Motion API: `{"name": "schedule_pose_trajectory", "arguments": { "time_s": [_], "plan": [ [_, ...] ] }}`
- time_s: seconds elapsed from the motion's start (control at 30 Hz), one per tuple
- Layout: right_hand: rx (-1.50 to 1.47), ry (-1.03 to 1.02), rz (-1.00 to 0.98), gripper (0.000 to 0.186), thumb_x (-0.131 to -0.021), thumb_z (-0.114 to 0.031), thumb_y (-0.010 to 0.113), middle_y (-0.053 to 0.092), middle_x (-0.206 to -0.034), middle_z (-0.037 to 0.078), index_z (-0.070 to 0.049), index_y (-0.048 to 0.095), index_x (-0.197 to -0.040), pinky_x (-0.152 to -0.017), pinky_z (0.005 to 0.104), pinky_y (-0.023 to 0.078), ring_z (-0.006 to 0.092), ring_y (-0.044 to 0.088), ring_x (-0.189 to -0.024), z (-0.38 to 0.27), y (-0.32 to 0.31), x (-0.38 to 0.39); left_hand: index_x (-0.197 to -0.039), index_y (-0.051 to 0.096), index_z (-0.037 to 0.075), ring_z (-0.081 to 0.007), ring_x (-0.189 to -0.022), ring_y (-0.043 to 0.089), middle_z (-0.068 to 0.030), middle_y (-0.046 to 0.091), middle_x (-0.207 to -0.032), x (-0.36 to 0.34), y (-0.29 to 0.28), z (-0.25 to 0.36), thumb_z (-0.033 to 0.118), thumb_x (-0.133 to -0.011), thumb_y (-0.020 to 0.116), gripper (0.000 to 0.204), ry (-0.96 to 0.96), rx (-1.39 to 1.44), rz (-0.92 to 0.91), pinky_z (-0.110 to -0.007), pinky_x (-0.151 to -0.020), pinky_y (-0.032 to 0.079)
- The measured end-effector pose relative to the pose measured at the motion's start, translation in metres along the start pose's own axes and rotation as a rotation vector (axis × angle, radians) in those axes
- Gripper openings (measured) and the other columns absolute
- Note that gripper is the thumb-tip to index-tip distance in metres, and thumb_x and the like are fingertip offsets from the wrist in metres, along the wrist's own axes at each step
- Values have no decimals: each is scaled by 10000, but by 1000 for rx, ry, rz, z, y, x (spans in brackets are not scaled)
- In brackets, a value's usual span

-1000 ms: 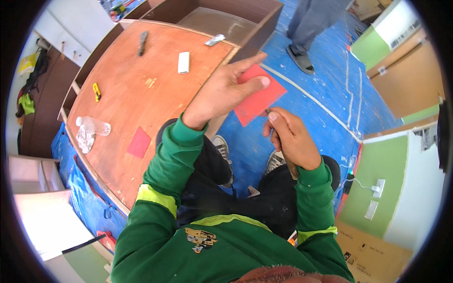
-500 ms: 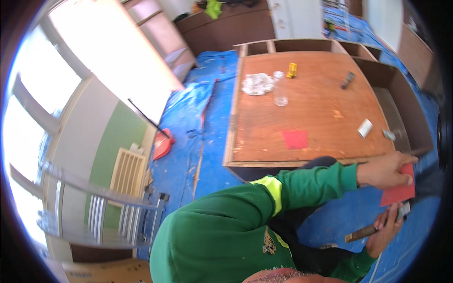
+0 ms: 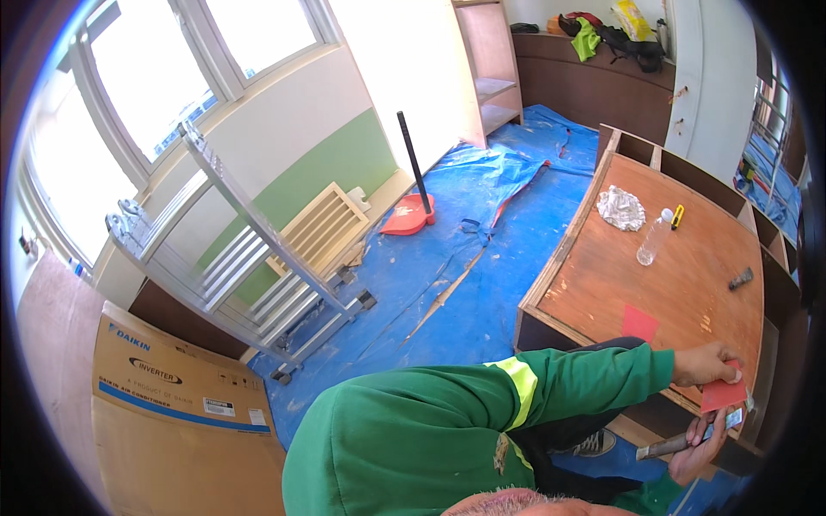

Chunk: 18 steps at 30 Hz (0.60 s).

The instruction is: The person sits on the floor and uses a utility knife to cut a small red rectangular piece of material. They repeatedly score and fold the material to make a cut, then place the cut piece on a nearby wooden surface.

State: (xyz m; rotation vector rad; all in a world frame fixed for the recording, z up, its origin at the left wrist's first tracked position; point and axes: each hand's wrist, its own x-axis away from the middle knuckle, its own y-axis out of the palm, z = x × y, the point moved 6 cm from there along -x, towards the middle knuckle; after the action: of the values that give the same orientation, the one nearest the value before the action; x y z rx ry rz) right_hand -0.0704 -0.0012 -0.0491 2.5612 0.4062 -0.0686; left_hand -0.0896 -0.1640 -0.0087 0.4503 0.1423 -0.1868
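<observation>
My left hand (image 3: 707, 365) is closed on a red sheet of sandpaper (image 3: 723, 396), pinched by its upper part near the right corner of a brown wooden panel. Just below it, my right hand (image 3: 693, 456) wraps round a flat-bladed hand tool (image 3: 662, 447) with a worn brown handle. The tool's metal blade points up toward the sandpaper's lower edge; whether they touch I cannot tell. A second red sheet (image 3: 639, 323) lies flat on the panel (image 3: 594, 275), left of my hands.
On the panel are a clear bottle (image 3: 651, 241), a yellow cutter (image 3: 678, 217), a crumpled white bundle (image 3: 621, 209) and a small dark object (image 3: 740, 278). Blue sheeting (image 3: 430, 292) covers the floor. An aluminium ladder (image 3: 232, 267), red dustpan (image 3: 409, 215) and large carton (image 3: 176, 404) are to the left.
The view has swung left, so the panel and its objects appear farther right, and the carton shows more fully. Both hands keep their holds, the sandpaper and blade still close together.
</observation>
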Motion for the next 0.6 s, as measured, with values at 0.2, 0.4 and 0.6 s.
{"name": "schedule_pose_trajectory", "arguments": {
  "time_s": [0.2,0.4,0.6],
  "plan": [
    [-149,43,109,179,-1134,-234,539,453,-842,-25,-89,557,-1031,-526,230,331,35,340,-557,23,-3,-9,-1072,706,92,-149,-636,658,-16,712,-884,-3,-25,-33,260,-1036,680,175,-118,247,-2,-278,-486,502],
    [-99,32,229,130,-1049,-219,601,460,-897,-25,-119,523,-1019,-586,211,375,60,414,-631,24,-118,-21,-1110,708,122,-90,-743,656,38,707,-915,-30,-5,-59,296,-1049,662,190,-161,404,-60,-274,-612,524],
    [-39,68,456,223,-929,-205,697,600,-946,1,-102,654,-1123,-567,271,486,109,587,-774,7,-79,34,-1340,653,149,-106,-931,632,7,664,-1054,23,-5,18,418,-1069,642,382,-295,270,-15,-321,-769,570]
  ]
}}
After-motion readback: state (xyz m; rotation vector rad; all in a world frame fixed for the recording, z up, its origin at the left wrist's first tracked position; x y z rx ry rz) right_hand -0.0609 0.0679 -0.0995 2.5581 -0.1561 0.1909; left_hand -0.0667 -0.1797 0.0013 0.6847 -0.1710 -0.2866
